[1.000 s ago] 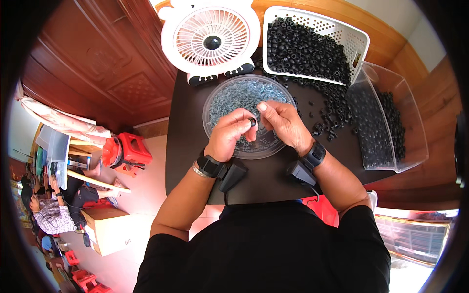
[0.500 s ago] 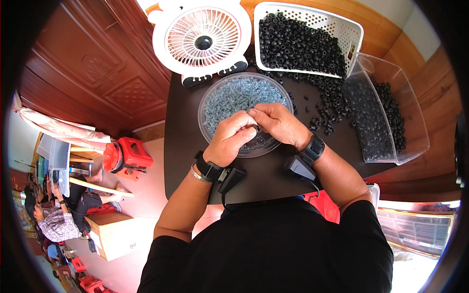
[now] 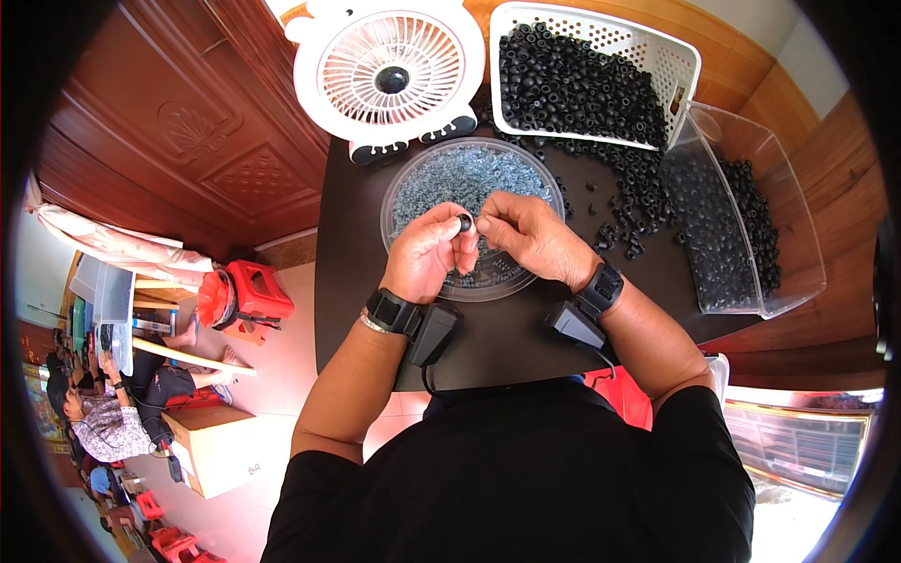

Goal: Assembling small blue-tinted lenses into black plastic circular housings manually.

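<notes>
Between the thumb and fingers of my left hand [image 3: 427, 255] is a small round black plastic piece [image 3: 465, 223], its rounded side showing. My right hand [image 3: 527, 236] is beside it with thumb and forefinger pinched together; whatever is between those fingertips is too small to make out. Both hands are over the near part of a round clear tray [image 3: 388, 246], which holds a heap of small bluish, see-through pieces [image 3: 465, 178]. Similar black pieces [image 3: 633, 211] lie loose on the dark table to the right of the tray.
A white fan [image 3: 389, 80] stands behind the tray. At the back right, a white perforated basket [image 3: 648, 47] is full of black pieces. A clear bin [image 3: 765, 235] on its right also holds some. Red stools [image 3: 253, 296] and another person [image 3: 113, 422] are at the left.
My left hand has rolled palm upward and drawn slightly left, so the black piece now shows between its fingertips. The right hand has stayed nearly in place, now slightly apart from the left.
</notes>
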Demonstrator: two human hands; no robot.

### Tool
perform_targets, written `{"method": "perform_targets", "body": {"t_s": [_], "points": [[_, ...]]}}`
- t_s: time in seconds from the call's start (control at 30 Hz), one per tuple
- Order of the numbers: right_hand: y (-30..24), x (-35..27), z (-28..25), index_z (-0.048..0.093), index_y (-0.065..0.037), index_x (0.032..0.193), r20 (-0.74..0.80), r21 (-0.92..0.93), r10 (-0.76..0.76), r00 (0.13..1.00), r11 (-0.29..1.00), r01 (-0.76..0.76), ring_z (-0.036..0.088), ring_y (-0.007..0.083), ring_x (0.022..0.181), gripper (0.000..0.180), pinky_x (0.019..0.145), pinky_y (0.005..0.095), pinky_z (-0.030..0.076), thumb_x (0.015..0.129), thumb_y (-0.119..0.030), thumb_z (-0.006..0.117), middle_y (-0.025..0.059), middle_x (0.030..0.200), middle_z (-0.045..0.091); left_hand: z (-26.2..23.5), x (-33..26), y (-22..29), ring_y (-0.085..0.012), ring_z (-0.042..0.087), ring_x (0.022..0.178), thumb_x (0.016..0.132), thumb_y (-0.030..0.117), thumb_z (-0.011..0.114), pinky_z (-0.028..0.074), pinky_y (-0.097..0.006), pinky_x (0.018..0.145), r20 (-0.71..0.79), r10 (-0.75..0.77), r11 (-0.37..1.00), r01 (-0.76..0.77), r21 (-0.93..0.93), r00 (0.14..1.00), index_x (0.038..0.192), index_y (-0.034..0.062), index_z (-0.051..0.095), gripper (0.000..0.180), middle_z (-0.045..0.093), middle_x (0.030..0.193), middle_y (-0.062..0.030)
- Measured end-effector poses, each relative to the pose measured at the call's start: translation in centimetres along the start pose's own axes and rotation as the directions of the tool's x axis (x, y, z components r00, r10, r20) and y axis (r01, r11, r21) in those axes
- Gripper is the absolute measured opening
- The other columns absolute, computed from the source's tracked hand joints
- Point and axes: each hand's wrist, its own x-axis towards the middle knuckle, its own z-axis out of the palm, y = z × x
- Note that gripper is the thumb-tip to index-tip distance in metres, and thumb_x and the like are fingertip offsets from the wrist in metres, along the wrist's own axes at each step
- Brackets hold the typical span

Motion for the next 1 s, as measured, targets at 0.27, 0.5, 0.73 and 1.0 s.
{"method": "perform_targets", "body": {"t_s": [0.27, 0.5, 0.73, 1.0], "points": [[-0.1, -0.1, 0.0, 0.058, 0.000, 0.085, -0.026, 0.025, 0.026, 0.999, 0.999, -0.026, 0.052, 0.0114, 0.064, 0.014, 0.059, 0.0271, 0.043, 0.087, -0.014, 0.057, 0.0041, 0.067, 0.055, 0.1, 0.0, 0.0, -0.0184, 0.050, 0.059, 0.091, 0.022, 0.049, 0.040, -0.028, 0.055, -0.031, -0.003, 1.000, 0.003, 0.000, 1.000, 0.094, 0.0023, 0.053, 0.020, 0.053, 0.072, -0.0069], [-1.0, -0.1, -0.9, 0.054, 0.000, 0.078, -0.052, 0.107, 0.132, 0.990, 0.986, -0.126, 0.054, 0.0201, 0.059, 0.026, 0.058, 0.0326, 0.043, 0.091, -0.022, 0.048, 0.0095, 0.064, 0.055, 2.0, -0.3, 0.5, -0.0124, 0.051, 0.071, 0.087, 0.014, 0.053, 0.041, -0.024, 0.064, 0.012, 0.264, 0.717, -0.205, 0.667, 0.964, 0.093, 0.0015, 0.058, 0.015, 0.056, 0.089, -0.0042], [-0.3, 0.1, -0.3, 0.053, 0.000, 0.079, -0.075, -0.173, -0.018, 0.997, 0.985, 0.005, 0.057, 0.0387, 0.069, 0.027, 0.063, 0.0425, 0.044, 0.091, -0.023, 0.048, 0.0205, 0.071, 0.057, 2.5, -0.9, 0.5, -0.0076, 0.044, 0.073, 0.085, 0.012, 0.059, 0.037, -0.022, 0.067, 0.114, 0.151, 0.588, -0.183, 0.788, 0.982, 0.092, 0.0018, 0.058, 0.013, 0.050, 0.088, -0.0004], [-0.6, 0.0, -0.4, 0.052, -0.002, 0.077, 0.041, -0.015, 0.036, 0.999, 0.999, -0.035, 0.046, 0.0090, 0.059, 0.028, 0.054, 0.0259, 0.039, 0.096, -0.022, 0.046, 0.0018, 0.064, 0.049, 1.9, -0.6, -0.2, -0.0110, 0.049, 0.070, 0.084, 0.011, 0.058, 0.041, -0.026, 0.067, 0.035, 0.141, 0.624, -0.117, 0.773, 0.989, 0.090, 0.0007, 0.059, 0.012, 0.053, 0.080, -0.0032]]}}
